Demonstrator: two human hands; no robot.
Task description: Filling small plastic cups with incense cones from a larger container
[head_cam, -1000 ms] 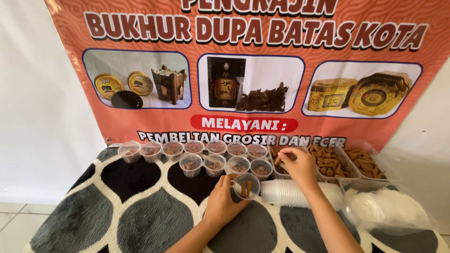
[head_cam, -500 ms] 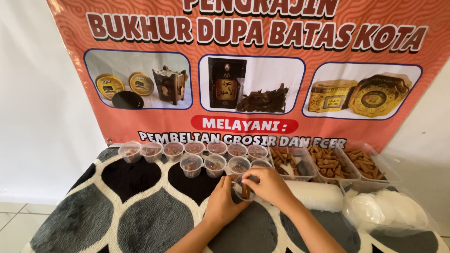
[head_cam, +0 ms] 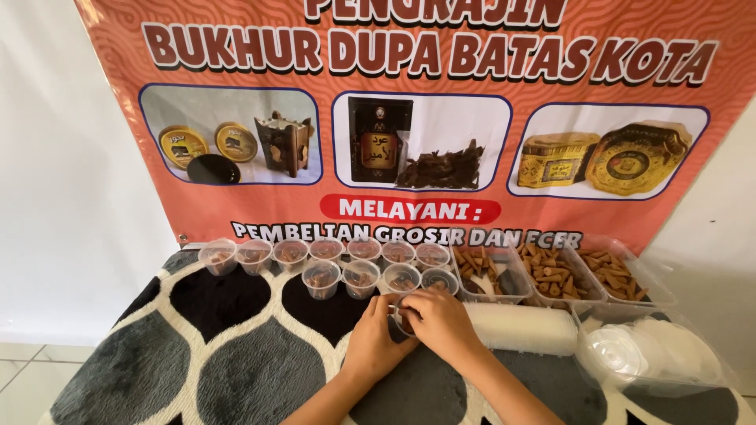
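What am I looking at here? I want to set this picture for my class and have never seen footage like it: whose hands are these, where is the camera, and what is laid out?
The picture comes from a camera worn on a person's head, looking down at their own two bare hands; there is no machine. The left hand has its grip around a small clear plastic cup holding brown cones, and the right hand covers its top. Behind them, on a grey, black and white patterned rug, stand two rows of filled cups. To the right are clear trays of loose brown cones, a sleeve of stacked empty cups lying on its side, and a bag of clear lids. An orange banner hangs behind.
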